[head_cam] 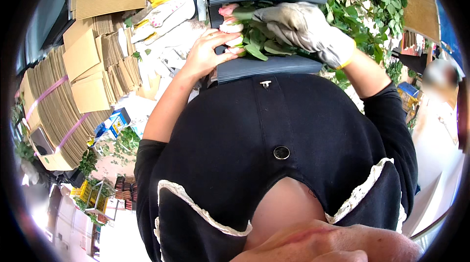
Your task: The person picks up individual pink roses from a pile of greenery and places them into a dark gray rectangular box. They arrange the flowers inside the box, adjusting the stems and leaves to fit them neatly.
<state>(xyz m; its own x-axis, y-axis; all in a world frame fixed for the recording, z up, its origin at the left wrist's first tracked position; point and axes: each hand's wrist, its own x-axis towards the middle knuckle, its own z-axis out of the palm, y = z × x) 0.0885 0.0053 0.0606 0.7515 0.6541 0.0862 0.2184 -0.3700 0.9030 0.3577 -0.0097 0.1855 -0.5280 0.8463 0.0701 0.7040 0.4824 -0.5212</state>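
Several pink and pale roses (231, 26) lie with their leafy stems (262, 43) in a trough between two dark grey ribbed pads (270, 68). My bare left hand (212, 49) is at the bloom end, fingers and thumb spread against the rose heads. Whether it grips one is unclear. My right hand (303, 28), in a soiled white work glove, is over the stems from the right, its fingers closed around a green leafy piece that is blurred at its tip. The glove hides part of the stems.
Leafy rose stems (378, 8) pile up at the far right. To the left are work gloves (167, 12), loose cardboard sheets (90, 95) and a strapped cardboard stack (55, 104). A small blue box (119, 121) sits beside them. Another person (438, 78) is at the right edge.
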